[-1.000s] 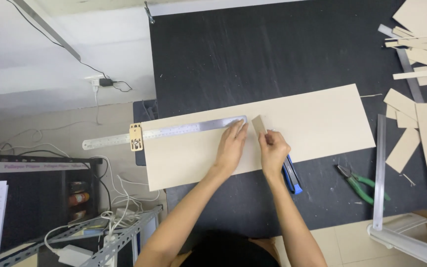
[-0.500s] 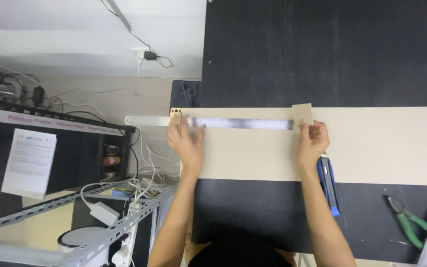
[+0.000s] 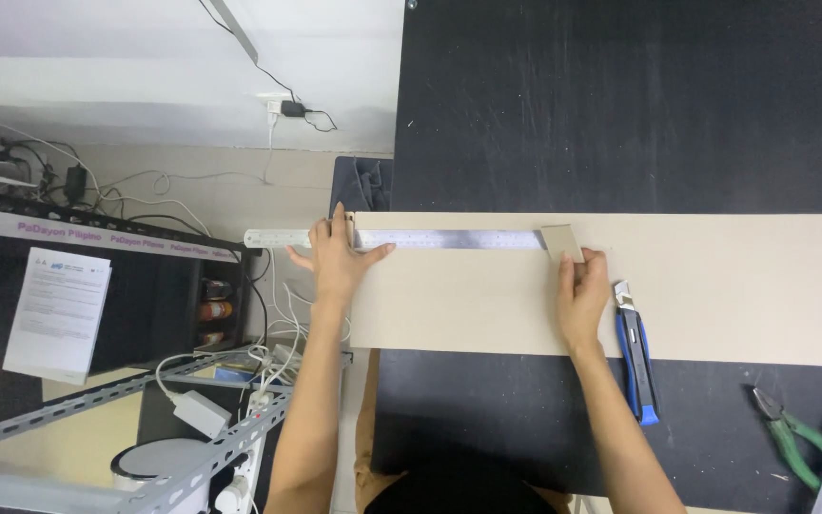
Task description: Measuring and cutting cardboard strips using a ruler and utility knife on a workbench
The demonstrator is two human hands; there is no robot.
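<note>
Left hand has moved out to the ruler's far end, flat, gripping nothing; right hand still pinches the small card piece (ruler now spanned on cardboard sheet).

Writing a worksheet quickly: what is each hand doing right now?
Left hand: open, pressing flat on the metal ruler.
Right hand: fingers pinching the small cardboard piece at the ruler's end.

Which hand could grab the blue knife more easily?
The right hand, probably. It rests on the long tan cardboard sheet, pinching a small cardboard piece at the metal ruler's end, and the blue utility knife lies just beside it. The left hand presses the ruler's far end.
</note>
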